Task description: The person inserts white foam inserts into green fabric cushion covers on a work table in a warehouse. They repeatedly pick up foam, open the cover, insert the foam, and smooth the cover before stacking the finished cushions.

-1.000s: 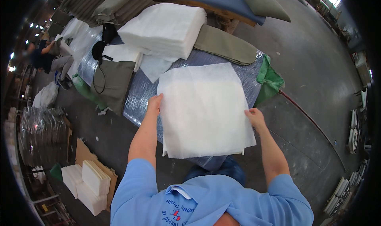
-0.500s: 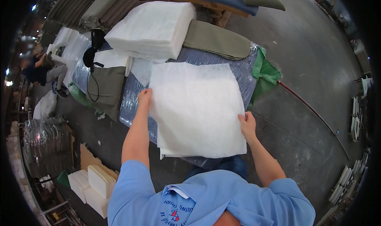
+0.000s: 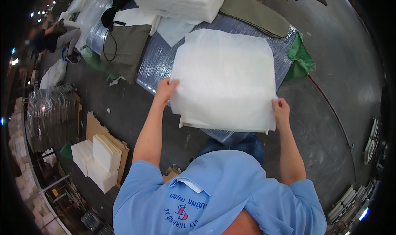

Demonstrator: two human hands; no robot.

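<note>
A squarish sheet of white fibre wadding (image 3: 222, 78) is stretched between my two hands over the plastic-wrapped table (image 3: 154, 66). My left hand (image 3: 166, 90) pinches its left edge, thumb on top. At the lower right edge, my right hand (image 3: 282, 110) grips it with closed fingers. Under the sheet's near side shows a thin pale edge (image 3: 194, 125) of something flat; most of it is hidden. Beyond lie a thick stack of white wadding sheets (image 3: 177, 4) and a folded olive-green cushion cover (image 3: 255, 14).
Left on the table are an olive fabric piece (image 3: 126, 49), a black cap (image 3: 108, 17) and a loose white sheet (image 3: 173, 30). Green netting (image 3: 300, 55) hangs at the right corner, by a hose (image 3: 326, 92). White foam blocks (image 3: 103, 156) stand on the left floor. A person (image 3: 62, 37) sits far left.
Both hands have shifted the sheet so that its near edge hangs more level over the pale edge beneath. My left hand has moved lower on its side. The whole view has tilted.
</note>
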